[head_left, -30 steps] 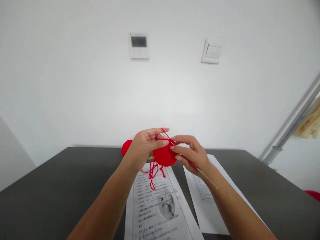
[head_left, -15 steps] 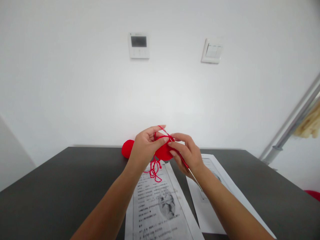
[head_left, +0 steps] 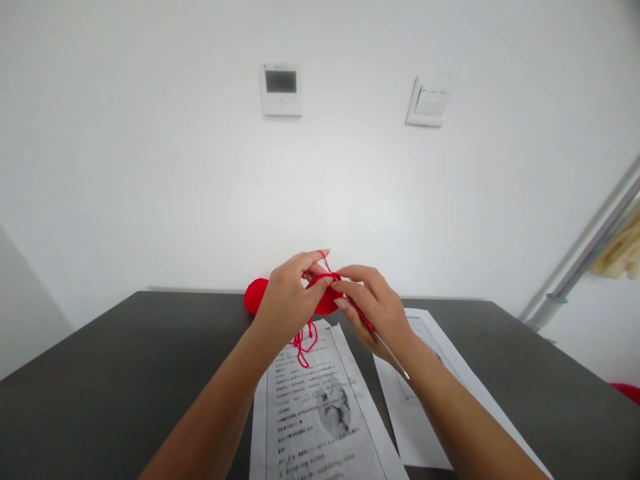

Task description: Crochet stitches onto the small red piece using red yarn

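A small piece of red crochet work (head_left: 327, 303) is pinched between the thumb and fingers of my left hand (head_left: 290, 287). Red yarn (head_left: 323, 261) runs over that hand's raised index finger down to the work. My right hand (head_left: 373, 303) is closed around a crochet hook (head_left: 383, 343) with a red grip and a silver shaft end pointing back toward my wrist. The hook's working tip is hidden at the stitches, between both hands' fingertips. Loose loops of red yarn (head_left: 303, 347) hang below my left hand. Behind it, a red yarn ball (head_left: 255, 295) is partly covered.
Two printed sheets, a left sheet (head_left: 310, 427) and a right sheet (head_left: 420, 427), lie on the dark table (head_left: 125, 400). A white wall (head_left: 350, 167) stands just behind, with a thermostat panel (head_left: 281, 90) and a light switch (head_left: 429, 102). A grey pole (head_left: 590, 253) slants at right.
The crochet work has tilted and drawn a little up and left, and less of it shows. The hanging loops swung slightly left. Both hands keep their holds.
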A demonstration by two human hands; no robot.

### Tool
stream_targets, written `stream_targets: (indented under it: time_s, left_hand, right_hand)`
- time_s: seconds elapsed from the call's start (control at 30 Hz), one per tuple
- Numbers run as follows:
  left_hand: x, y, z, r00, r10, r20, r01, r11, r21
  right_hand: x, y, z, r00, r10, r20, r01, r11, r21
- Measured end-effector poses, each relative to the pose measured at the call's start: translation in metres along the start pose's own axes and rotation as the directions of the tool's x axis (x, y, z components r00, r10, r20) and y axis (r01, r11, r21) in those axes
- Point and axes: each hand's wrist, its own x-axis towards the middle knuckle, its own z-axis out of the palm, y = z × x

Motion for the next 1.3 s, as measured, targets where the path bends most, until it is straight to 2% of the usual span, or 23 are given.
stream_targets:
  time_s: [0.13,0.27,0.43,0.53,0.6,0.67,0.77,0.83,0.93,1.03,1.17,1.3]
  left_hand:
    - [0.001,-0.004,-0.001,0.999,0.052,0.011,-0.053,0.995,0.088]
    - [0.004,-0.014,-0.003,0.996,0.077,-0.036,-0.070,0.984,0.166]
    - [0.005,-0.017,-0.004,0.996,0.078,-0.053,-0.069,0.985,0.158]
    - [0.004,-0.013,-0.002,0.998,0.058,-0.036,-0.054,0.992,0.118]
    - [0.003,-0.010,-0.002,1.000,0.014,-0.005,-0.013,0.998,0.069]
    - [0.002,-0.009,-0.002,0.998,-0.047,0.052,0.048,0.999,-0.008]
    - [0.001,-0.008,-0.002,0.974,-0.130,0.184,0.163,0.970,-0.179]
    - [0.001,-0.008,-0.002,0.950,-0.161,0.269,0.240,0.925,-0.294]
    - [0.001,-0.008,-0.001,0.917,-0.175,0.359,0.329,0.841,-0.430]
    - [0.001,-0.007,-0.001,0.886,-0.159,0.436,0.394,0.756,-0.523]
    - [0.000,-0.007,-0.001,0.852,-0.143,0.504,0.468,0.641,-0.608]
    - [-0.002,-0.006,-0.002,0.854,-0.115,0.507,0.487,0.520,-0.702]
  right_hand:
    - [0.005,-0.003,-0.005,1.000,-0.014,0.011,0.014,1.000,-0.002]
    - [0.009,-0.007,-0.010,0.999,-0.021,0.030,0.020,0.999,0.034]
    - [0.011,-0.010,-0.013,0.999,-0.026,0.031,0.021,0.991,0.136]
    - [0.012,-0.010,-0.020,0.996,0.038,0.078,-0.054,0.974,0.221]
    - [0.013,-0.009,-0.028,0.981,0.129,0.145,-0.167,0.942,0.291]
    - [0.014,-0.007,-0.037,0.936,0.257,0.240,-0.329,0.882,0.338]
    - [0.015,-0.003,-0.048,0.848,0.429,0.312,-0.527,0.740,0.417]
    - [0.016,0.000,-0.052,0.805,0.491,0.334,-0.593,0.639,0.490]
    - [0.017,0.004,-0.055,0.766,0.533,0.360,-0.629,0.500,0.595]
    - [0.015,0.010,-0.056,0.748,0.544,0.381,-0.627,0.391,0.673]
    - [0.012,0.019,-0.055,0.754,0.502,0.424,-0.592,0.242,0.768]
    - [0.012,0.021,-0.052,0.785,0.433,0.444,-0.543,0.134,0.829]
